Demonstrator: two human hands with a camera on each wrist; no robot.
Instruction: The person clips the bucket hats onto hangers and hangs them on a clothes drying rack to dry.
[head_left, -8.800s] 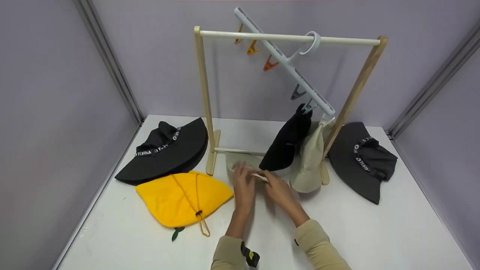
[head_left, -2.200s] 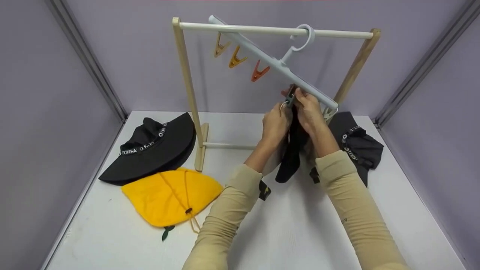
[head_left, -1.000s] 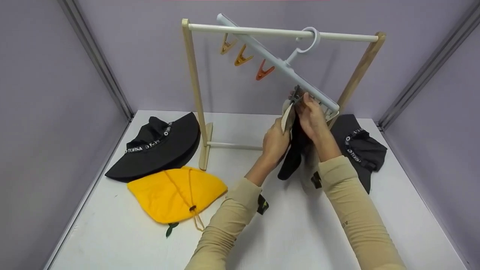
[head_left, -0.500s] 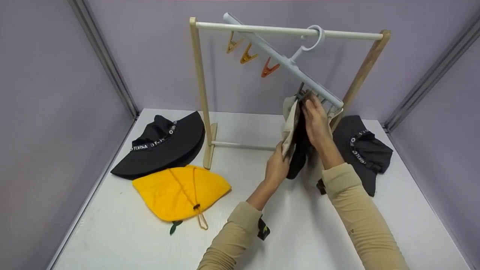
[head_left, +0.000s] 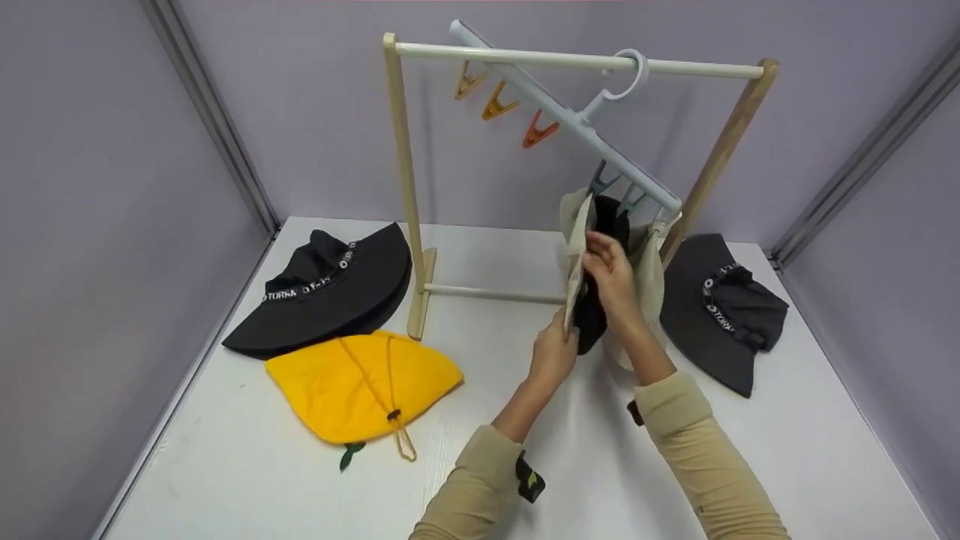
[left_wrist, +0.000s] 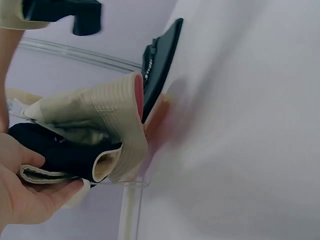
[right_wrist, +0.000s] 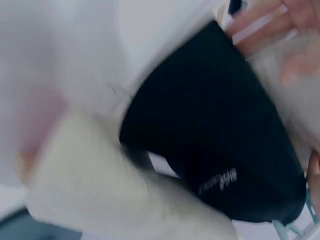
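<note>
A cream fabric hat [head_left: 576, 262] hangs from the grey clip [head_left: 602, 182] of a white clip hanger [head_left: 555, 112]. My left hand [head_left: 553, 351] pinches its lower edge; the left wrist view shows the thumb [left_wrist: 32, 157] on one side and fingers below. My right hand [head_left: 613, 277] touches the hat's right side with fairly straight fingers, between it and a black hat [head_left: 592, 319]. That black hat hangs from a pale blue-green clip [head_left: 632, 201]. Behind it, a second cream hat [head_left: 649, 274] hangs at the hanger's end. The right wrist view is blurred.
The wooden rack [head_left: 405, 187] carries the hanger, tilted down to the right. Yellow and orange clips [head_left: 499, 105] hold nothing. On the white table lie a black hat [head_left: 337, 300] left, a yellow hat [head_left: 364, 390] in front of it, and a dark hat [head_left: 720, 315] right.
The cream hat has gone from the table to the grey clip. Most recently my right hand has left the clip and moved down to the hat's side; my left hand has slid to its lower edge.
</note>
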